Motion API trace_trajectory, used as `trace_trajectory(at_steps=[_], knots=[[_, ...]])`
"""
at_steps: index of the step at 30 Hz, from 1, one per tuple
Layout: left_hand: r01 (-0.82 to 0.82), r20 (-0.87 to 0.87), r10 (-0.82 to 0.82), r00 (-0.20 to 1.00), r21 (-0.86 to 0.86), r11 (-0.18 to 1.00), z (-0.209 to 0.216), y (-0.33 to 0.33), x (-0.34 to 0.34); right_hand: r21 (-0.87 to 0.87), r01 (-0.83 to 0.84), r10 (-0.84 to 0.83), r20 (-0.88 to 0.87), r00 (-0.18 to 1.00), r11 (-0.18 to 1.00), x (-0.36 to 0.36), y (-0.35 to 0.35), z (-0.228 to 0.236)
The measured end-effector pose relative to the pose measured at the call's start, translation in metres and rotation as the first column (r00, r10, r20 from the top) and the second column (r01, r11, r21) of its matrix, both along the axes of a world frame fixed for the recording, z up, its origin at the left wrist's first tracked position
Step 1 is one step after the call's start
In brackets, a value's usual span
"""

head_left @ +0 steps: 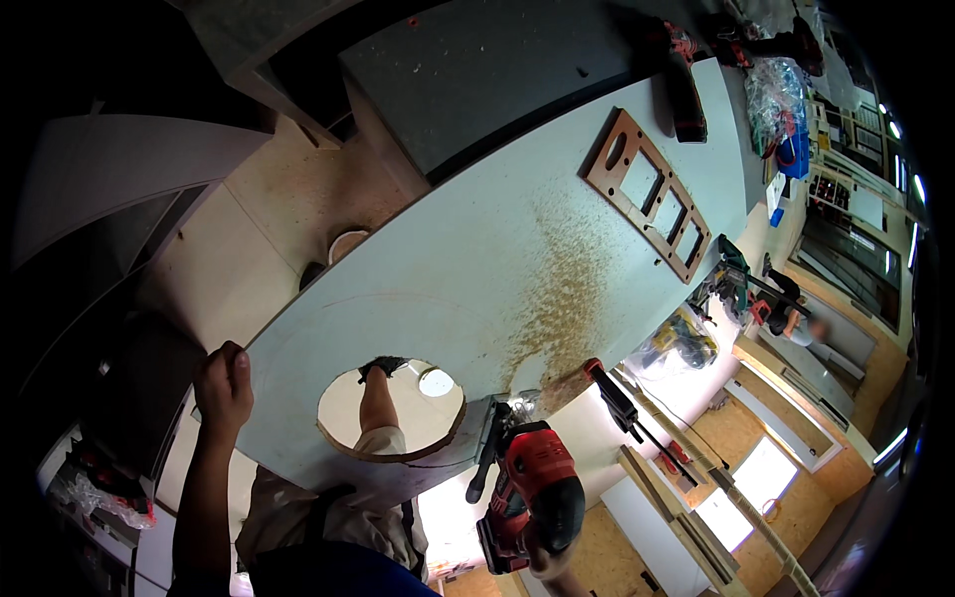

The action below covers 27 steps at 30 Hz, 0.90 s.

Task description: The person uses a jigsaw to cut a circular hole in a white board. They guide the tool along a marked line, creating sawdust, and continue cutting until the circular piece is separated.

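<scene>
My left hand (224, 386) is closed at the left edge of a long pale blue-grey panel (428, 269), its fingers curled by the rim. A red and black cordless power tool (537, 468) is in my right hand (549, 559), which is partly hidden behind the tool's body. The tool's front end meets the panel's near right edge, and its exact kind is hard to make out. Between my hands the panel has a large round hole, through which my leg and dark shoe (380, 368) show. Sawdust (562, 298) fans out over the panel beyond the tool.
A brown template (652, 194) with square and round cutouts lies on the panel's far right. Beyond it is a red and black cordless tool (684, 95). A dark grey board (487, 80) adjoins the far edge. Long timber strips (686, 517) stand right; another person (791, 313) is farther off.
</scene>
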<state>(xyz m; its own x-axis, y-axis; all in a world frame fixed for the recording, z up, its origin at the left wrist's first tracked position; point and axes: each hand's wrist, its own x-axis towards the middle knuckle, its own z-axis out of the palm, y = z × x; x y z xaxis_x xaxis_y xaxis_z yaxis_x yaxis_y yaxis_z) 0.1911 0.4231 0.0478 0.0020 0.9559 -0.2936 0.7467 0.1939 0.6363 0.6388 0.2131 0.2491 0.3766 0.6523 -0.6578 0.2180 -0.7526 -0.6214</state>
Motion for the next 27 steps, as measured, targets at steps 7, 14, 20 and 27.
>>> trace_trajectory(at_steps=[7,14,20,27], knots=[[0.015,-0.025,-0.015,1.000,-0.021,1.000,0.002,0.001,0.000,-0.018,0.008,-0.008,-0.005,1.000,1.000,0.001,0.005,0.000],[0.004,-0.033,-0.005,0.999,-0.015,1.000,0.001,0.001,0.003,-0.022,0.010,-0.011,-0.007,1.000,1.000,0.005,0.008,0.001],[-0.010,-0.019,0.009,1.000,-0.023,1.000,-0.001,-0.002,0.000,-0.026,-0.103,0.102,-0.015,0.995,0.994,0.015,0.012,0.003],[0.011,-0.057,-0.008,0.998,0.045,0.999,0.001,0.001,0.003,-0.037,-0.120,0.119,-0.030,0.992,0.992,0.014,0.026,0.007]])
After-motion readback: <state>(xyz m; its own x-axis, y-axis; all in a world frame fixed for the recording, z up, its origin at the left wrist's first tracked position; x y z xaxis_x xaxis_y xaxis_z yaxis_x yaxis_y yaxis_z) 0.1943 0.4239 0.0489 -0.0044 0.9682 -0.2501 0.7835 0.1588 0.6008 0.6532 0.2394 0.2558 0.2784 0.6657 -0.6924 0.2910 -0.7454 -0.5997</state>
